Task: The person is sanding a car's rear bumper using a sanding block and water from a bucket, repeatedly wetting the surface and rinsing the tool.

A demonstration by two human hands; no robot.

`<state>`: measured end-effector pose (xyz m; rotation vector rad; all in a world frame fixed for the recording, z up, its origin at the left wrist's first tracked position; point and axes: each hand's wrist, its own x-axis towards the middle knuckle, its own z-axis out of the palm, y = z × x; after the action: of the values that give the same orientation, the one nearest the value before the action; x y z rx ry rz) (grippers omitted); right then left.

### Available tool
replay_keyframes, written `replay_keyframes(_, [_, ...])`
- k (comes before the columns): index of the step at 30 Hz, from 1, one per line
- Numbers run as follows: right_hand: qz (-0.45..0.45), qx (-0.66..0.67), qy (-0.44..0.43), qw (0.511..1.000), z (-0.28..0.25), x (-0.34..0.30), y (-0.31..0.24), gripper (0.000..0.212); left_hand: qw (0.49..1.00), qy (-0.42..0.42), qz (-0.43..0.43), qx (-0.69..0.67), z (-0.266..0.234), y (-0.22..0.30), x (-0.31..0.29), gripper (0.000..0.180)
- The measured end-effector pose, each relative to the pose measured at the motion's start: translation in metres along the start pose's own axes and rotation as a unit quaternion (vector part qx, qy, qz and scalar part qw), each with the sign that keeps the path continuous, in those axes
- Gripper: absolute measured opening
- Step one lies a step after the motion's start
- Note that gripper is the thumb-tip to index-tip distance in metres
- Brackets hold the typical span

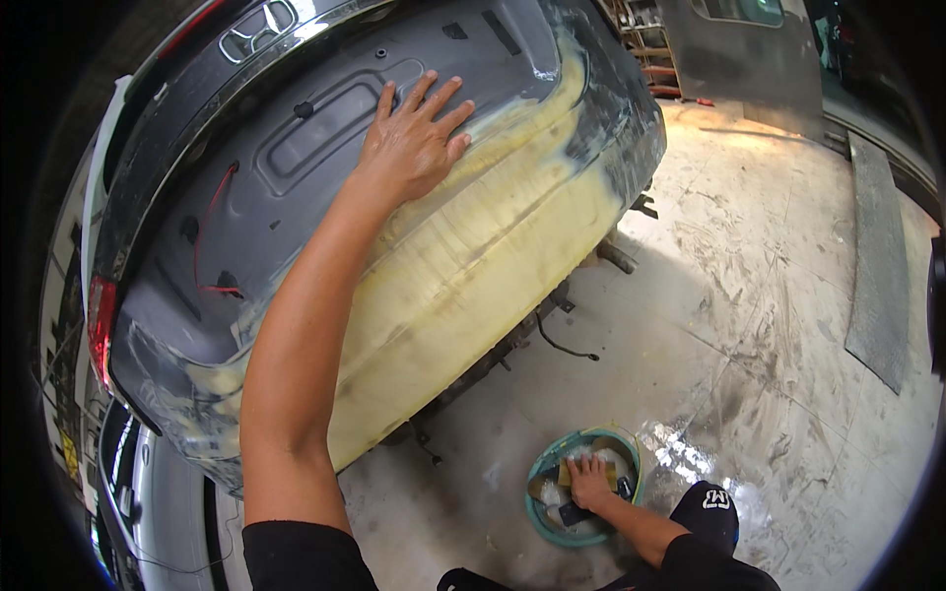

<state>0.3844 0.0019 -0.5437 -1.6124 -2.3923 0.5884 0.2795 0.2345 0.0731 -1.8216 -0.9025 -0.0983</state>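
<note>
The left hand (419,143), fingers spread and holding nothing, lies against the car's rear panel (473,266), which is coated pale yellow; the right hand (589,483) reaches into a teal basin (570,540) on the floor (749,325), fingers extended over a yellow-brown pad (611,478), its grip indeterminable. Apparent step: wetting the pad; lifting it calls for a secure grip. A chrome emblem (257,31) and a white clothing logo (716,499) bear the only distinct markings.

One left hand (412,148), one right hand (590,483), one teal basin (579,539), one yellow-patched panel (493,246) and one red wire (219,290) show.
</note>
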Motion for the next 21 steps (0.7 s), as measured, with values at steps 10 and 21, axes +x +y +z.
replay_keyframes(10, [0.028,0.044,-0.287,0.957,0.073,0.023,0.073,0.045,0.998,-0.046,-0.03,-0.033,-0.026,-0.012,-0.055,0.041])
replay_keyframes(21, [0.008,0.151,-0.243,0.958,0.179,0.048,0.113,0.029,0.999,-0.027,-0.022,0.013,-0.002,0.011,0.026,0.045])
